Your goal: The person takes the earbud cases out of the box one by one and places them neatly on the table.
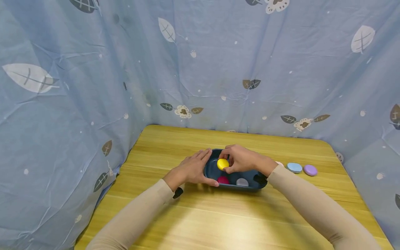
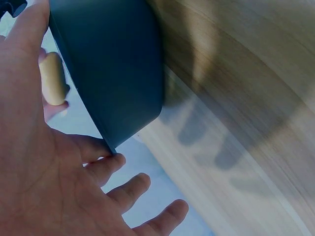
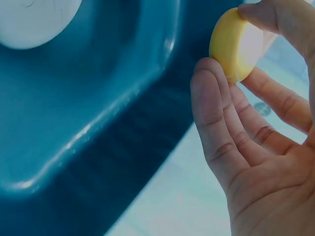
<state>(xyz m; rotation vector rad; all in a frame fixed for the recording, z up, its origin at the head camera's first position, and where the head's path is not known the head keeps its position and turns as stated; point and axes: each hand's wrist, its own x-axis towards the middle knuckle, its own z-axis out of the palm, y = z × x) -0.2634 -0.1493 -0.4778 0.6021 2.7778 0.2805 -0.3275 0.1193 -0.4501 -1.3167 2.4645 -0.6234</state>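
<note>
Over the left part of a dark blue rectangular basin (image 1: 240, 188), my right hand (image 1: 243, 158) pinches a round yellow bar of soap (image 1: 223, 164) between thumb and fingers. The right wrist view shows the soap on edge, above the basin's rim. My left hand (image 1: 194, 167) rests against the basin's left end, thumb along the near rim and fingers spread at the far left corner. Inside the basin lie a crimson soap (image 1: 223, 180) and a whitish soap (image 1: 242, 182), both near the front wall.
Right of the basin on the wooden table (image 1: 200, 222) lie a light blue soap (image 1: 294, 167), a purple soap (image 1: 310, 170) and a pale one (image 1: 279, 163) mostly hidden by the right wrist. A patterned blue curtain (image 1: 212, 69) hangs behind the table and at both sides.
</note>
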